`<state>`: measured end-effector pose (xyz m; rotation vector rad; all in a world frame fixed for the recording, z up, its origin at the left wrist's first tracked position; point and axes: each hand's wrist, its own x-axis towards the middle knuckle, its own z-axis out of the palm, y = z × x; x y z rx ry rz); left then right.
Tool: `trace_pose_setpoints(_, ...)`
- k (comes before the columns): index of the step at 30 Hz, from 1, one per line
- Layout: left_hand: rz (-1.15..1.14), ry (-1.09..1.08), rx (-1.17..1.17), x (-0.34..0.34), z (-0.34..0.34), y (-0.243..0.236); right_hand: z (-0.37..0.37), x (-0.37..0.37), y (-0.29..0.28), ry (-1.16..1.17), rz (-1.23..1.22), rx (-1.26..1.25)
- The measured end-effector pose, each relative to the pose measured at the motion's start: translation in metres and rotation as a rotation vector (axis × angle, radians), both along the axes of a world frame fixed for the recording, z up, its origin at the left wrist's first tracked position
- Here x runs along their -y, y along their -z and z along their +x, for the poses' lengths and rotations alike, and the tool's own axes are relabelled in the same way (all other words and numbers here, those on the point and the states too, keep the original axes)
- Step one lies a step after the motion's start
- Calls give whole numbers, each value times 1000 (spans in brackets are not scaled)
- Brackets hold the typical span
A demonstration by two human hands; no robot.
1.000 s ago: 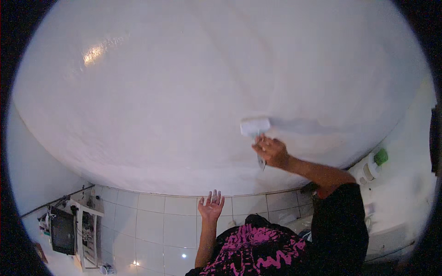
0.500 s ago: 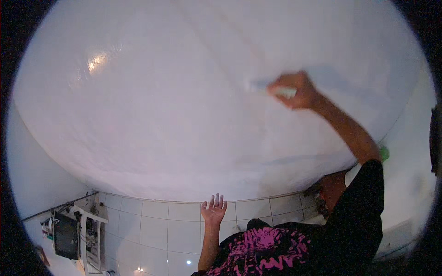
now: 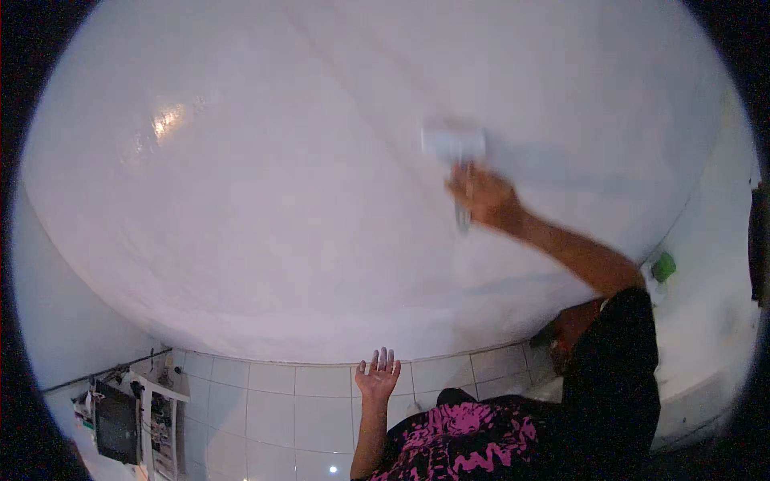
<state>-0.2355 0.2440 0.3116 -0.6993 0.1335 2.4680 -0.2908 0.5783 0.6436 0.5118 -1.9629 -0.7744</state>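
Observation:
My right hand (image 3: 485, 196) is wrapped round the handle of a flat, wide-headed tool (image 3: 454, 143). Its pale rectangular head points up at the white wall (image 3: 281, 200), and the narrow handle pokes out below my fingers. Motion blur hides whether the tool is a scraper or a brush, and whether its head touches the wall. Low in the middle, my left hand (image 3: 377, 377) is held up with its fingers spread. It holds nothing, and its fingertips look whitish.
White floor tiles (image 3: 273, 409) run along the wall's foot. A white frame-like stand (image 3: 152, 417) and a dark flat-faced box (image 3: 116, 421) sit at lower left. Toward the right are a green object (image 3: 663, 266) by the side wall and a brownish thing (image 3: 573, 325) partly behind my sleeve.
My right hand has moved down and slightly left. The tool has turned from pointing left to pointing up, showing its broad head. My left hand stays open, shifted a little lower in view.

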Motion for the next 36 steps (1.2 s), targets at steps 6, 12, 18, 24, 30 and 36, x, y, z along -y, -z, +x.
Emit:
trace_pose_setpoints(6,0,-1,-19,0,3,11,39,18,127,-153,-285,612)
trace_pose_setpoints(12,-37,27,-73,1,8,4,-1,1,25,-357,-404,817)
trace_pose_setpoints(18,-31,-8,-59,0,8,12,4,-21,-216,-400,-478,501)
trace_pose_setpoints(24,-76,-53,-43,-2,10,19,32,15,-370,-131,-226,-167)
trace_pose_setpoints(30,-1,-108,23,2,9,24,-55,-10,-295,-82,-252,-315)
trace_pose_setpoints(36,-6,-146,14,2,29,39,-59,-5,-71,-179,-199,16)
